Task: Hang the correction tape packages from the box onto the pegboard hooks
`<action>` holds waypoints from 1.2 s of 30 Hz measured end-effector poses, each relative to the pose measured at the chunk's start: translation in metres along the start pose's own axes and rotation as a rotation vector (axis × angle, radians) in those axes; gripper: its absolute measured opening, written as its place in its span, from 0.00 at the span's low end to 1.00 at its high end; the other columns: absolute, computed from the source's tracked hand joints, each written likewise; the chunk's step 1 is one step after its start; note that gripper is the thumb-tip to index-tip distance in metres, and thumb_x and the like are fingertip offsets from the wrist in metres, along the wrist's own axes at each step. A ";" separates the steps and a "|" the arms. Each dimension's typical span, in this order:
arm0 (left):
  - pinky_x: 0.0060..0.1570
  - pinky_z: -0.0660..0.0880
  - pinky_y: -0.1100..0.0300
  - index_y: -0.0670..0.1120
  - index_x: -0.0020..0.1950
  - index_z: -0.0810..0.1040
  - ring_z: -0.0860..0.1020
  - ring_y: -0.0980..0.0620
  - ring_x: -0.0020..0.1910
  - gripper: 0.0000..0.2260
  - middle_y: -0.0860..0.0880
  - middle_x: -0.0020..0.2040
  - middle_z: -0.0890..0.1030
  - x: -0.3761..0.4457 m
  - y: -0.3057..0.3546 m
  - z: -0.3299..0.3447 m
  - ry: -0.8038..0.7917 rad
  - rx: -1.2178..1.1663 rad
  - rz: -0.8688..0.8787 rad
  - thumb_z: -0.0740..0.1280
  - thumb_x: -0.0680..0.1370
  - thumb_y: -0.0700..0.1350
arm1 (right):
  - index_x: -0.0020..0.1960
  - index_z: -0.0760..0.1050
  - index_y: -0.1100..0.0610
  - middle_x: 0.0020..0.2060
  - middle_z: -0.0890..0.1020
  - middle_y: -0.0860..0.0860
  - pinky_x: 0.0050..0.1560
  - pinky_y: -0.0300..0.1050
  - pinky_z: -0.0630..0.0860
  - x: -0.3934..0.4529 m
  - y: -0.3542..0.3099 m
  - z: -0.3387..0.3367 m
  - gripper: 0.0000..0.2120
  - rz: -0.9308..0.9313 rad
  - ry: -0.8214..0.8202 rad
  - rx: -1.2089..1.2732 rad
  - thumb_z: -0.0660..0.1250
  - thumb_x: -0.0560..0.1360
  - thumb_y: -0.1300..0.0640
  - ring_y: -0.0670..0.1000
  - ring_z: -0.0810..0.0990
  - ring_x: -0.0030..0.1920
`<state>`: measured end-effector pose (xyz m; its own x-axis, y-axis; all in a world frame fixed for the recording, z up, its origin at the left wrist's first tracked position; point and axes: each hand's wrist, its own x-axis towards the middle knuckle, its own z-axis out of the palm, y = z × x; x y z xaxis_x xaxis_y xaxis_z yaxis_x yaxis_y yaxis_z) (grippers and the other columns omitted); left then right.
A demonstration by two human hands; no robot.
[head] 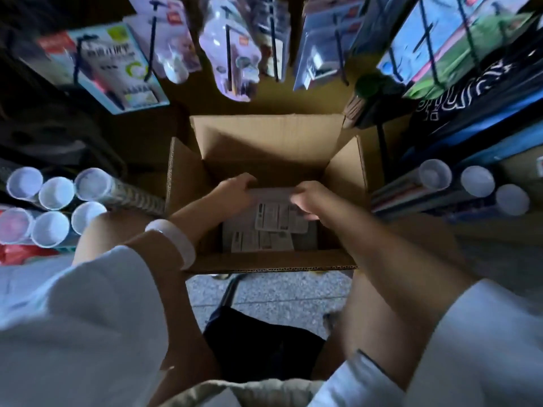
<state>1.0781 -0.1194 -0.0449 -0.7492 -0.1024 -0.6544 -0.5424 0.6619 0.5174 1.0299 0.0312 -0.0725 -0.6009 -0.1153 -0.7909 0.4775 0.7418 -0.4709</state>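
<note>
An open cardboard box (188, 174) sits at the centre of the view, flaps spread outward, with both of the person's bare forearms reaching down into it. The left hand (235, 190) comes in from 8 o'clock, fingers curled over the upper left edge of a pale correction tape package (271, 212) that lies printed back up. The right hand (310, 198) comes in from 4 o'clock and is curled closed on the package's upper right edge, so both hands grip the same package at its top corners. More packages (255, 240) lie flat on the box floor toward 6 o'clock of the held one, label sides up; motion blur hides their count. A white bangle (173, 239) rings the left wrist, just above the box's near rim.

At 12 o'clock, beyond the box, black pegboard hooks (227, 54) carry hanging blister packs (232, 51) and carded goods. At 9 o'clock a cluster of capped tubes (55, 192) stands with round white ends up, and at 3 o'clock three more capped tubes (477, 180) lie beside stacked dark items. Grey speckled floor (273, 292) shows at 6 o'clock between the person's knees
</note>
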 end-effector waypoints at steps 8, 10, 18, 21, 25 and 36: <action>0.39 0.70 0.60 0.36 0.61 0.72 0.75 0.44 0.43 0.13 0.40 0.53 0.76 0.023 -0.040 0.063 -0.004 -0.665 -0.602 0.57 0.81 0.41 | 0.44 0.70 0.57 0.34 0.72 0.52 0.34 0.44 0.71 0.035 0.051 0.011 0.06 0.350 -0.017 0.377 0.58 0.79 0.58 0.50 0.71 0.33; 0.34 0.68 0.62 0.39 0.45 0.75 0.71 0.50 0.35 0.08 0.44 0.41 0.74 0.027 -0.050 0.072 0.000 -0.759 -0.660 0.58 0.80 0.38 | 0.41 0.71 0.57 0.34 0.74 0.54 0.31 0.45 0.71 0.042 0.057 0.012 0.10 0.415 -0.038 0.448 0.57 0.80 0.57 0.52 0.73 0.33; 0.52 0.72 0.57 0.37 0.66 0.69 0.73 0.43 0.57 0.15 0.40 0.64 0.73 0.039 -0.062 0.085 -0.098 -0.565 -0.667 0.56 0.82 0.42 | 0.65 0.69 0.64 0.61 0.75 0.59 0.64 0.55 0.70 0.060 0.069 0.028 0.16 0.461 -0.029 0.531 0.57 0.80 0.61 0.61 0.73 0.63; 0.67 0.66 0.54 0.37 0.69 0.66 0.68 0.41 0.67 0.17 0.38 0.69 0.69 0.040 -0.063 0.088 -0.157 -0.472 -0.677 0.55 0.82 0.41 | 0.66 0.69 0.63 0.64 0.74 0.60 0.66 0.55 0.69 0.066 0.071 0.034 0.16 0.483 -0.032 0.560 0.57 0.79 0.62 0.60 0.72 0.64; 0.62 0.68 0.56 0.36 0.67 0.69 0.72 0.44 0.61 0.15 0.38 0.67 0.71 0.046 -0.071 0.089 -0.108 -0.583 -0.681 0.55 0.82 0.37 | 0.67 0.69 0.62 0.65 0.73 0.59 0.67 0.54 0.67 0.070 0.075 0.039 0.17 0.493 -0.019 0.604 0.58 0.79 0.62 0.59 0.71 0.65; 0.27 0.72 0.66 0.34 0.64 0.72 0.75 0.47 0.41 0.14 0.40 0.50 0.77 0.039 -0.063 0.082 -0.002 -0.824 -0.761 0.61 0.79 0.34 | 0.65 0.70 0.64 0.47 0.83 0.58 0.54 0.48 0.75 0.072 0.066 0.037 0.16 0.479 -0.072 0.628 0.59 0.78 0.65 0.60 0.78 0.53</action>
<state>1.1143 -0.1039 -0.1487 -0.1148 -0.2692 -0.9562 -0.9452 -0.2666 0.1886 1.0418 0.0476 -0.1747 -0.2059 0.0637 -0.9765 0.9589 0.2124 -0.1883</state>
